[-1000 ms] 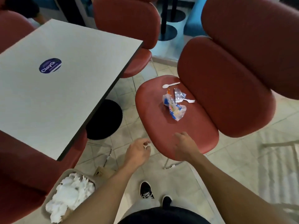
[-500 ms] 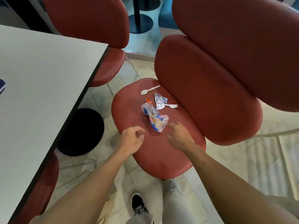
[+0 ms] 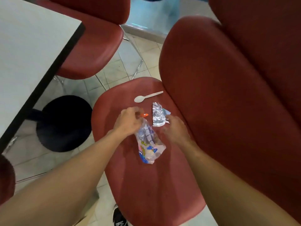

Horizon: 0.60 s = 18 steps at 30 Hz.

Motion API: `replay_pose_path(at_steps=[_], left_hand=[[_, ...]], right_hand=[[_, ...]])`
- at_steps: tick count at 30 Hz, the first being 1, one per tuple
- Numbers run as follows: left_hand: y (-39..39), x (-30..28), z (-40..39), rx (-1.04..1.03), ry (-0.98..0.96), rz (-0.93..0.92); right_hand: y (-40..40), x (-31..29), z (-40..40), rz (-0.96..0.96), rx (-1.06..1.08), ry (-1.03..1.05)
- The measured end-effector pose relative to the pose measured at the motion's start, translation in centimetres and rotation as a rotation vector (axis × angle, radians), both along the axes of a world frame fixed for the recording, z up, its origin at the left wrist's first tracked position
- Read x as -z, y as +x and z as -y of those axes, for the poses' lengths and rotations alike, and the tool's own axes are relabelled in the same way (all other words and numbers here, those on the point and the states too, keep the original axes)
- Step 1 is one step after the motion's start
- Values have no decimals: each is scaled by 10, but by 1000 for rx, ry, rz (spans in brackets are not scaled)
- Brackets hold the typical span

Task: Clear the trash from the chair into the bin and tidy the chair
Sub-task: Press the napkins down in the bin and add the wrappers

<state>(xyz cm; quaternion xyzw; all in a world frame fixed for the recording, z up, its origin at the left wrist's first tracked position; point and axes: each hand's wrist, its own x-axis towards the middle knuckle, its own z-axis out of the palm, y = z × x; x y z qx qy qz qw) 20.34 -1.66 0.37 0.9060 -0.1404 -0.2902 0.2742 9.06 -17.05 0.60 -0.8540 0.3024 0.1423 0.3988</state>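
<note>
Red chairs (image 3: 146,185): three are seen
Tables (image 3: 29,51): one
Plastic spoons (image 3: 147,96): one
Plastic bags (image 3: 149,144): one
Foil wrappers (image 3: 158,115): one
Hands (image 3: 128,121): two
Shoes (image 3: 118,217): one

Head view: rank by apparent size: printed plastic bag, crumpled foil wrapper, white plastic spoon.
1. Printed clear plastic bag, largest.
2. Crumpled silver foil wrapper and white plastic spoon: unsure; the spoon looks about as long but far thinner.

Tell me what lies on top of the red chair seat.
A white plastic spoon, a crumpled silver foil wrapper and a clear printed plastic bag, its top hidden under the left hand.
</note>
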Motion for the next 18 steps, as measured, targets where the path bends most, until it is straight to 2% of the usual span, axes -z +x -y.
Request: replay_pose_path(at_steps=[3,5,10,18], left_hand=[[19,44,15,13,91,-63],[26,70,24,68,156,-42],[39,107,31,85,166,4],[52,120,46,71,278,28]], right_hand=[[21,38,11,-8,-16,14],[29,68,13,-55,-60,-16],[37,122,1,-131,-185,-180],[44,135,1,9,-207,-303]])
